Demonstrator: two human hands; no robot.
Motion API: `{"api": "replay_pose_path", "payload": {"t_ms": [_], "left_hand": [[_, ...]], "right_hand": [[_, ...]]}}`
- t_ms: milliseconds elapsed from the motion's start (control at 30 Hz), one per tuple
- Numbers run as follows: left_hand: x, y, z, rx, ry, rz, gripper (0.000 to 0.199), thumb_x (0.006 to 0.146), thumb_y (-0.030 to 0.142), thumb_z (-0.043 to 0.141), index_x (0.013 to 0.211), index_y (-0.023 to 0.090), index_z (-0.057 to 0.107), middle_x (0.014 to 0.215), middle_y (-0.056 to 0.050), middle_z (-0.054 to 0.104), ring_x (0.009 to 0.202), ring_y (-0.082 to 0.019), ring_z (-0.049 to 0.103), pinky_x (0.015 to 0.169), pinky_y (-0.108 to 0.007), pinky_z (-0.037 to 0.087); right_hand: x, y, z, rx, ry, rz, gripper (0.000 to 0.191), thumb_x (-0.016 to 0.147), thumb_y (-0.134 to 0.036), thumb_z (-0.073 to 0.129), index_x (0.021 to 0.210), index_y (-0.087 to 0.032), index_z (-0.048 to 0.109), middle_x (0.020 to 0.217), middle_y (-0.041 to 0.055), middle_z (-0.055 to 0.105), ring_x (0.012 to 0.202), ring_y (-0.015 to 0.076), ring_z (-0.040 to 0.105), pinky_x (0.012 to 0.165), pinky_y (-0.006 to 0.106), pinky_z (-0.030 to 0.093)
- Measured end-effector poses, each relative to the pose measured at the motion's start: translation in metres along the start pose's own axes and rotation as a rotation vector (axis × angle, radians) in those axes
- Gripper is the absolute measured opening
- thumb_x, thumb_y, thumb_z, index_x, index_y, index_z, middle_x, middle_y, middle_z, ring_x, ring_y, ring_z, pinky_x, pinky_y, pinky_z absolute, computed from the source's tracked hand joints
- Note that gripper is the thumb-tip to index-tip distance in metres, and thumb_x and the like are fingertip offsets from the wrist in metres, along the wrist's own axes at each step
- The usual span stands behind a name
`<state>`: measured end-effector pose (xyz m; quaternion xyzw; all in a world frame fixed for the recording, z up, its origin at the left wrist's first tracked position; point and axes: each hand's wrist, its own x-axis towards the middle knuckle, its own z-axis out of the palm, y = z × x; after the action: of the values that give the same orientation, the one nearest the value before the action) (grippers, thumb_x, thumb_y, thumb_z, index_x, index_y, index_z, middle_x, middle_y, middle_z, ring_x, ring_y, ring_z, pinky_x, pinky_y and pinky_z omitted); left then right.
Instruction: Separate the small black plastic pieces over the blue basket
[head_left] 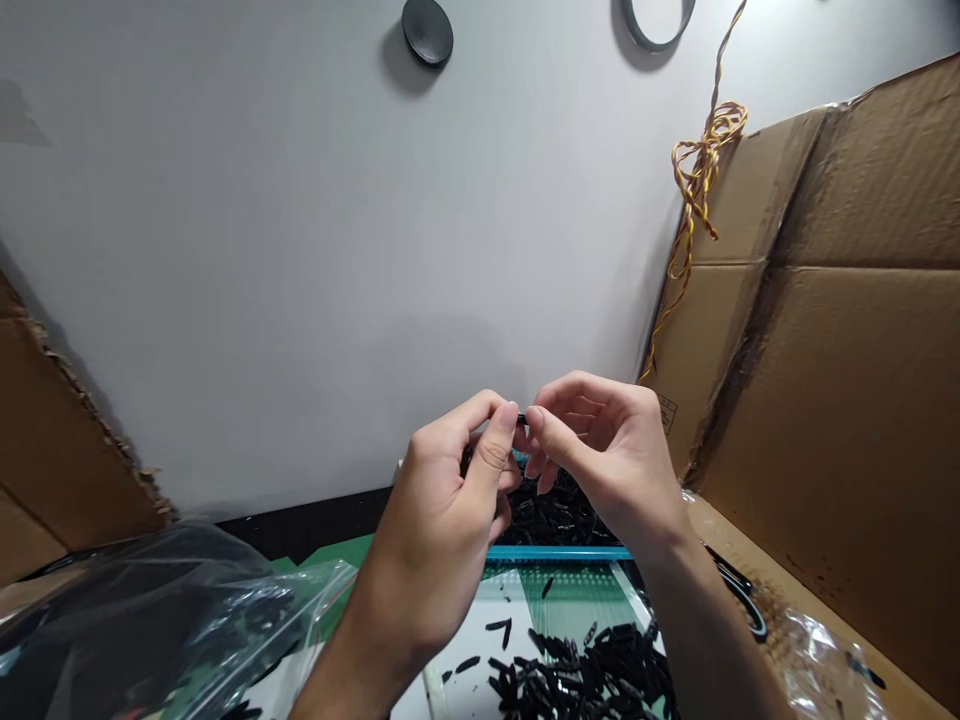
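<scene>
Pinching one small black piece (523,420) from its two ends, the left hand (446,510) and the right hand (630,465) meet in the air above the desk (358,549), with the light wall (300,250) behind them. On each hand the thumb is brought close against the finger, with only a narrow space, which the piece fills; the right forefinger is mostly hidden behind its thumb, so I cannot tell exactly how it presses. The other fingers are loosely curled, probably to leave the fingertips free for such a thin thing. Holding it with both sides probably keeps it steady, and the raised position perhaps makes it easier to see.

Below the hands, toward the far edge of the desk, is a box with a blue rim (559,552), and many dark pieces (559,515) lie in it. Toward the near edge, a heap of loose black pieces (600,668) is spread, with a few strays on a white sheet (480,605); it seems placed there to be within easy reach. A clear plastic bag (225,590) lies at the near left corner. On the right side stands a big cardboard panel (862,380), perhaps as a screen.
</scene>
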<state>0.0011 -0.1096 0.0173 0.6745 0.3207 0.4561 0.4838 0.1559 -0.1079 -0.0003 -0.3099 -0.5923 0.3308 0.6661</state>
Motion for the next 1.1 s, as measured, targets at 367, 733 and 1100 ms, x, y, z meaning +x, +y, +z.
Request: {"api": "replay_pose_path", "payload": {"t_ms": [367,733,1100], "left_hand": [[-0.0008,0.0004,-0.0005,0.099,0.071,0.04,0.045,0.104,0.054,0.06,0.076,0.02,0.055,0.066,0.005,0.036,0.053,-0.008,0.031,0.043,-0.019,0.032],[0.0,0.0021,-0.0027,0.036,0.125,0.012,0.051,0.102,0.059,0.061,0.073,0.019,0.05,0.065,0.007,0.033,0.051,-0.007,0.031,0.04,-0.016,0.028],[0.0009,0.0019,-0.0004,0.129,0.093,0.077,0.048,0.106,0.057,0.056,0.076,0.02,0.053,0.067,0.006,0.039,0.054,-0.008,0.034,0.043,-0.017,0.033]], "right_hand": [[0.001,-0.0021,-0.0005,0.141,-0.056,0.062,0.015,0.079,-0.02,0.09,0.077,-0.018,0.076,0.067,0.0009,0.076,0.056,0.0133,0.069,0.057,0.026,0.061],[0.0025,0.0013,0.0002,0.168,-0.097,0.044,0.013,0.078,-0.017,0.091,0.086,-0.018,0.08,0.072,0.0013,0.079,0.064,0.0146,0.073,0.065,0.026,0.063],[0.0029,0.0031,0.0021,0.279,-0.128,0.052,0.012,0.083,-0.019,0.089,0.086,-0.018,0.076,0.07,-0.0012,0.073,0.059,0.0127,0.068,0.06,0.026,0.062]]}}
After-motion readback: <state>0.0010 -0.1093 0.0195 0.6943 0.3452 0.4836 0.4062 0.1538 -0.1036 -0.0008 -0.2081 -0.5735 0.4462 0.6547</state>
